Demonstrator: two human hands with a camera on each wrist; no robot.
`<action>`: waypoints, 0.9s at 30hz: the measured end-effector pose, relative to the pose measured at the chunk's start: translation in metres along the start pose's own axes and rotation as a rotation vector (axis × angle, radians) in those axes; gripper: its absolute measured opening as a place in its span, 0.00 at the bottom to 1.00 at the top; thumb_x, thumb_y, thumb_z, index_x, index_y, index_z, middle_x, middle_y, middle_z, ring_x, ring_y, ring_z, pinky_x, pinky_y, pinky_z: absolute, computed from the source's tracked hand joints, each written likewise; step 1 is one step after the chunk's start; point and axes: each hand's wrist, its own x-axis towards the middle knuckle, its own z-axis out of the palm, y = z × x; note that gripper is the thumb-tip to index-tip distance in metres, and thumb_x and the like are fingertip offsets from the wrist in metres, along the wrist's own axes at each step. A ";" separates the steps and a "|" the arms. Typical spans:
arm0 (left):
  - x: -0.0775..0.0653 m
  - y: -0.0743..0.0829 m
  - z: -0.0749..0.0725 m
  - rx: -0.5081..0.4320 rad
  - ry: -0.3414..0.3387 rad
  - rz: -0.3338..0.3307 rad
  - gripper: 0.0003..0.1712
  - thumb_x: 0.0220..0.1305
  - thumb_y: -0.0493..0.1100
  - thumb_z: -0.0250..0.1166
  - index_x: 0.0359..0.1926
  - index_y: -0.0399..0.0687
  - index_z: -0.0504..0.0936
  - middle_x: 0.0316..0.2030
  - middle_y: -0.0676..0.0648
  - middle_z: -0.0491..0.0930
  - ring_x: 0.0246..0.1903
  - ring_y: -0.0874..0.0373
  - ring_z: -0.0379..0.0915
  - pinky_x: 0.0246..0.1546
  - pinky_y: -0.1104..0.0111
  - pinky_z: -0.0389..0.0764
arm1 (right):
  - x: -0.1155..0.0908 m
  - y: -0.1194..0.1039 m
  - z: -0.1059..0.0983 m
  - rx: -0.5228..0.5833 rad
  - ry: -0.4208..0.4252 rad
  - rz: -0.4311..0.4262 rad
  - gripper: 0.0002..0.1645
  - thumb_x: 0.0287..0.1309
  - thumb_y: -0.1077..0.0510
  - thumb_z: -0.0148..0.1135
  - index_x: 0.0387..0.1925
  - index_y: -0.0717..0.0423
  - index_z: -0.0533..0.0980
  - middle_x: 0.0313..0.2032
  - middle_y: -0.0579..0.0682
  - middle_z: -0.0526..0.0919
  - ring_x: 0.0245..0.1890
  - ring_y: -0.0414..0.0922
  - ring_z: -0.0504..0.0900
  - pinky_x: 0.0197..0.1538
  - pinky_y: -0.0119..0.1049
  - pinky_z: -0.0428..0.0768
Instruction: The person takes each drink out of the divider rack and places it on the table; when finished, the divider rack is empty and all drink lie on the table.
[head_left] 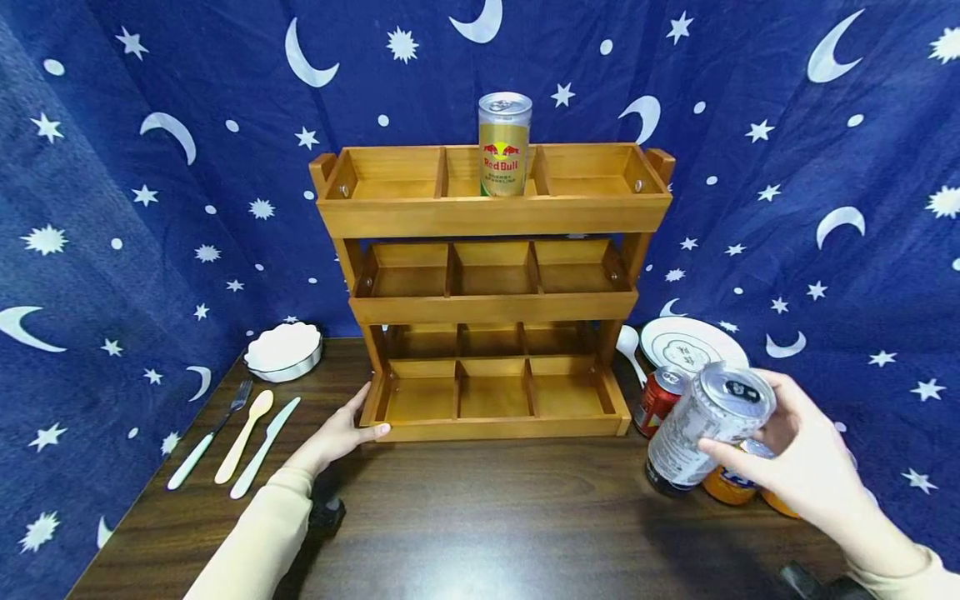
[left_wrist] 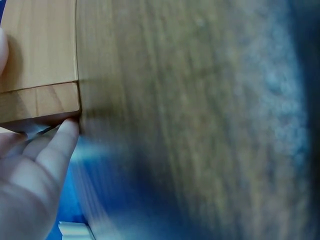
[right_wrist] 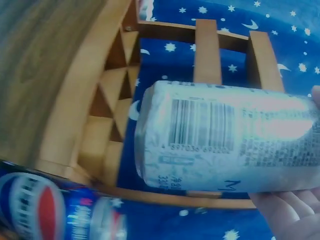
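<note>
My right hand grips a silver-white drink can, tilted, above several other cans at the right. Its barcode and printed text face the right wrist view, where the can lies sideways across the wooden rack behind it. My left hand holds the lower left corner of the three-tier wooden rack, thumb on the front board and fingers along the side. In the left wrist view the fingers touch the board's end. A gold Red Bull can stands in the top tier's middle compartment.
Beside the rack's right end are a red can, an orange can, a Pepsi can, a white plate and a white spoon. At left lie a fork, a yellow spoon, a knife and a white bowl.
</note>
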 end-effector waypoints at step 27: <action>0.003 -0.002 -0.001 0.026 0.005 -0.005 0.54 0.51 0.52 0.64 0.68 0.47 0.37 0.63 0.30 0.52 0.61 0.37 0.51 0.59 0.47 0.53 | -0.088 0.078 -0.010 -0.551 -0.024 0.276 0.41 0.25 0.60 0.76 0.46 0.57 0.64 0.35 0.26 0.69 0.34 0.20 0.69 0.34 0.14 0.67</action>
